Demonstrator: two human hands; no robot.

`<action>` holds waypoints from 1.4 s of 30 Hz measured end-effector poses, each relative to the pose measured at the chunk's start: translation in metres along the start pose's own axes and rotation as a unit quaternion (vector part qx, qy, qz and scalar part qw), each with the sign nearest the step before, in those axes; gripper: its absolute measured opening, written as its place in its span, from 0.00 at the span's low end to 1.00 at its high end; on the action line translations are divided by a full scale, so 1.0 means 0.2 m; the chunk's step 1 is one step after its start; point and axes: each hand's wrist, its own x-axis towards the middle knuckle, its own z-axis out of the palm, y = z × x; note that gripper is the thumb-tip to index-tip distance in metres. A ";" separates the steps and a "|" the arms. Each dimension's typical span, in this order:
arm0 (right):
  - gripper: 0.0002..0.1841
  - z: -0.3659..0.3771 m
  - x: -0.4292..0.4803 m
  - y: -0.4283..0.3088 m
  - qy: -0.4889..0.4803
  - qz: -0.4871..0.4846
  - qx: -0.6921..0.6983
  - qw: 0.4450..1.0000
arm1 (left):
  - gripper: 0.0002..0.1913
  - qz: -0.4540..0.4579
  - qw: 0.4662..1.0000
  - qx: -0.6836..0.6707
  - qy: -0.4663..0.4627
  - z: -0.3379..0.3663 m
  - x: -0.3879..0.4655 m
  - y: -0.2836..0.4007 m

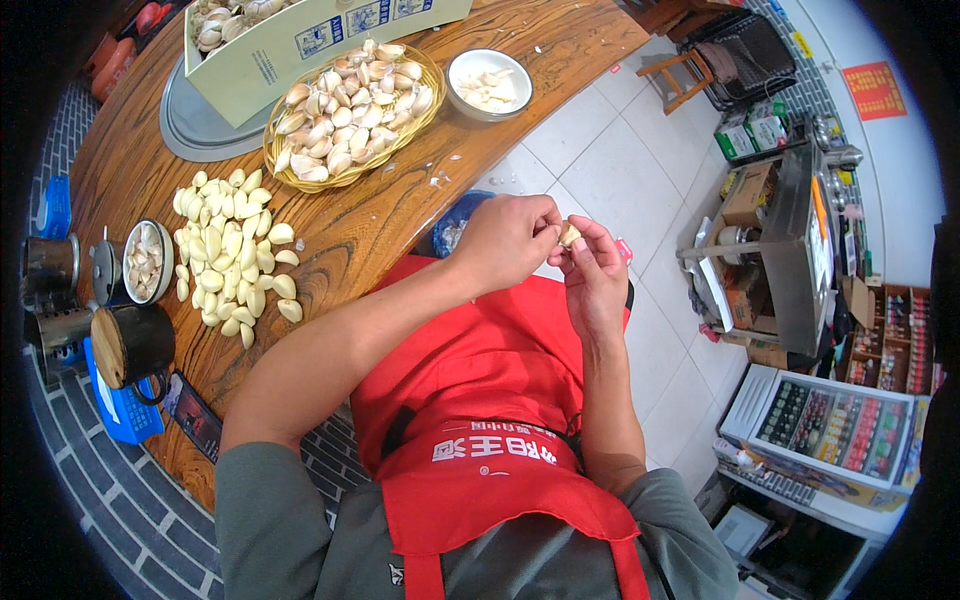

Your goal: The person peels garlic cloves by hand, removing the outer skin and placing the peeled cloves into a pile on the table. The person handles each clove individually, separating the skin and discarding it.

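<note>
Over my lap, my right hand (596,262) pinches a garlic clove (571,235) between thumb and fingers. My left hand (510,238) meets it from the other side, its bent fingertips gripping the clove's edge. Whether a strip of skin is between those fingertips is too small to tell. On the wooden table (352,240) to the left lies a pile of peeled garlic cloves (232,247). Behind it, a yellow woven basket (274,161) holds unpeeled cloves (345,112). A white bowl (491,116) with pale pieces inside stands to the basket's right.
Below the table edge is a blue bag-lined bin (454,221). A box (247,94) of garlic bulbs rests on a grey tray (174,135). A small bowl (166,289), a lidded mug (139,345) and a phone (191,412) line the left side. Right, a metal cart (802,262) stands on tiles.
</note>
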 end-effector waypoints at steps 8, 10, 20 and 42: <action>0.16 -0.01 -0.01 0.01 0.008 -0.085 -0.205 0.975 | 0.09 -0.005 0.999 -0.042 -0.021 0.03 0.01 -0.04; 0.15 0.00 -0.01 0.02 0.000 -0.123 -0.243 0.962 | 0.09 -0.022 0.999 -0.015 -0.023 0.02 0.00 -0.03; 0.14 0.02 -0.02 0.00 -0.029 -0.223 -0.371 0.901 | 0.08 -0.083 0.995 0.003 -0.059 -0.02 0.00 -0.01; 0.17 -0.04 0.01 -0.04 0.051 -0.046 -0.039 0.997 | 0.05 -0.059 0.998 0.013 0.001 0.01 0.03 -0.09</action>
